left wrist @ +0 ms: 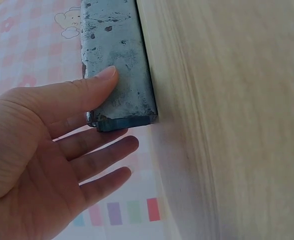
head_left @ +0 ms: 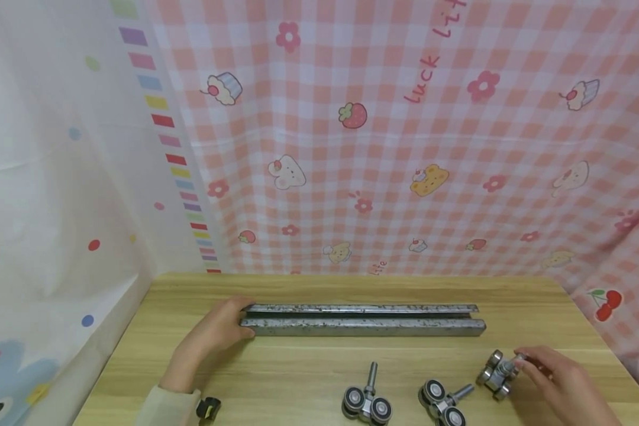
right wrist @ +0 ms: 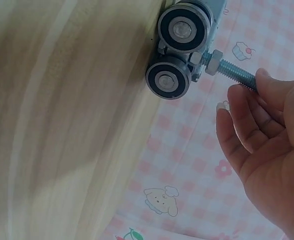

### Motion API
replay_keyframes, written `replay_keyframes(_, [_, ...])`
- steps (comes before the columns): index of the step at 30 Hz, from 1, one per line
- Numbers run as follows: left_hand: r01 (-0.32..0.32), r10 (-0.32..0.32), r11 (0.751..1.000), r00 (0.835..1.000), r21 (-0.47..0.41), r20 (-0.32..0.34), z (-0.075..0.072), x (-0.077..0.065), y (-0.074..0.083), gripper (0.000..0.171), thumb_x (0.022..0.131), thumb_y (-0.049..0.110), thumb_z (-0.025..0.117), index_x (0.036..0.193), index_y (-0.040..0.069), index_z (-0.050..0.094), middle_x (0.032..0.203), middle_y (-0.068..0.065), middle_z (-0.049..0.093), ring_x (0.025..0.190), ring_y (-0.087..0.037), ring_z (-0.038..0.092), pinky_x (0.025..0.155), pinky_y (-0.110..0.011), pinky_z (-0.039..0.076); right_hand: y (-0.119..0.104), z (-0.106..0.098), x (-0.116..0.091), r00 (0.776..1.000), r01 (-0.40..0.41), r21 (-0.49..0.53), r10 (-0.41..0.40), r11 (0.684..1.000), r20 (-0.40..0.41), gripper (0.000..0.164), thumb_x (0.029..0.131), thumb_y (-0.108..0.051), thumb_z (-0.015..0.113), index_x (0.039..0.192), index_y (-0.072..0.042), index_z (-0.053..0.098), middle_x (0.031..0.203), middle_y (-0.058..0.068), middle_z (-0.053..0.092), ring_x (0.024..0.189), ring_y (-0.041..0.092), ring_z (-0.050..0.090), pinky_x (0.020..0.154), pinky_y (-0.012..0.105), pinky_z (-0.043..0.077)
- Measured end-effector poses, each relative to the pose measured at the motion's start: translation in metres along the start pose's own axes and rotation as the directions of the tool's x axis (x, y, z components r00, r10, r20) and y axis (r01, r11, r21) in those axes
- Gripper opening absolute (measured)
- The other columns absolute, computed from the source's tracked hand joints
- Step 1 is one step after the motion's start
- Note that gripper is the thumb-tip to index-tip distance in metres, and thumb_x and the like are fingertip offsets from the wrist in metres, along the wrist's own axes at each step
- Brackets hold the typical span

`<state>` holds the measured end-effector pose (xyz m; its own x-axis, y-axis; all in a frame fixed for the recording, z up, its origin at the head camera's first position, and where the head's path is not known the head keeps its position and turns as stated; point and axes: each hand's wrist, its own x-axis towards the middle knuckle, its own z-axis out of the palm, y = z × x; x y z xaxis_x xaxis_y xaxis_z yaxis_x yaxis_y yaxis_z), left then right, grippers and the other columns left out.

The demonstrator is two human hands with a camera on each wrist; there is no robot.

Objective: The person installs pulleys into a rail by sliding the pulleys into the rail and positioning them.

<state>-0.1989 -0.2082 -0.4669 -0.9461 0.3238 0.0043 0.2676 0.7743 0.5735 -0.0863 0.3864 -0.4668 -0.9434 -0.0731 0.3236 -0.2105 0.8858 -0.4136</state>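
Note:
A slotted steel rail (head_left: 362,329), worn and spotted, lies lengthwise across the wooden table. At its left end my left hand (head_left: 218,326) grips it, the thumb on the near side wall. In the left wrist view that thumb (left wrist: 99,85) lies flat on the scuffed metal, with the other fingers around the far side and end. My right hand (head_left: 564,378) pinches the threaded bolt (right wrist: 239,75) of a roller trolley (head_left: 494,377) just off the rail's right end. Its black-sealed wheels (right wrist: 166,81) face the right wrist camera, close over the table.
Two more roller trolleys stand on the near part of the table, one trolley (head_left: 367,406) at the centre and another trolley (head_left: 443,404) to its right, bolts pointing up and away. Behind the wooden table (head_left: 298,361) hangs a pink checked curtain (head_left: 383,148).

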Motion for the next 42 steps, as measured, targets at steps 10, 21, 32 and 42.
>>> replay_keyframes(10, [-0.011, 0.012, 1.000, 1.000, 0.024, -0.006, 0.000, 0.000, 0.001, 0.059, 0.080, 0.003, 0.089, 0.133, -0.008, 0.065, 0.131, -0.023, 0.067, 0.125, -0.043, 0.061, 0.107, -0.057, 0.050, 0.008, -0.001, 0.008, 0.996, 0.073, -0.022, -0.074, 0.997, -0.054, 0.022, 0.082, 0.012, 0.080, 0.099, 0.000, 0.076, 0.086, 0.006, 0.074, 0.073, -0.009, 0.054, 0.055, 0.018, 0.051])
replay_keyframes(21, [0.016, -0.016, 1.000, 1.000, 0.010, 0.006, 0.000, -0.001, 0.002, 0.061, 0.082, 0.003, 0.088, 0.136, -0.008, 0.063, 0.134, -0.024, 0.065, 0.126, -0.044, 0.060, 0.107, -0.057, 0.051, 0.019, 0.000, 0.020, 0.973, 0.187, 0.026, -0.181, 0.982, -0.140, 0.019, 0.081, 0.012, 0.081, 0.093, -0.002, 0.075, 0.082, -0.005, 0.071, 0.072, -0.009, 0.056, 0.057, 0.007, 0.045])
replay_keyframes(32, [0.007, -0.008, 1.000, 1.000, 0.003, 0.004, 0.001, -0.001, 0.001, 0.059, 0.081, 0.002, 0.088, 0.134, -0.009, 0.064, 0.131, -0.024, 0.067, 0.125, -0.044, 0.061, 0.106, -0.057, 0.051, 0.032, -0.007, 0.029, 0.980, 0.148, 0.010, -0.145, 0.989, -0.139, 0.016, 0.082, 0.011, 0.081, 0.095, 0.003, 0.075, 0.082, 0.009, 0.073, 0.073, -0.009, 0.057, 0.058, 0.006, 0.045])
replay_keyframes(42, [-0.004, 0.004, 1.000, 1.000, 0.006, 0.000, 0.000, -0.002, 0.001, 0.058, 0.082, 0.000, 0.086, 0.135, -0.009, 0.063, 0.133, -0.026, 0.066, 0.126, -0.045, 0.060, 0.107, -0.057, 0.051, 0.044, -0.012, 0.037, 0.986, 0.097, 0.043, -0.090, 0.994, -0.141, 0.010, 0.088, 0.006, 0.078, 0.097, 0.004, 0.075, 0.083, 0.014, 0.074, 0.075, -0.010, 0.056, 0.057, 0.007, 0.044])
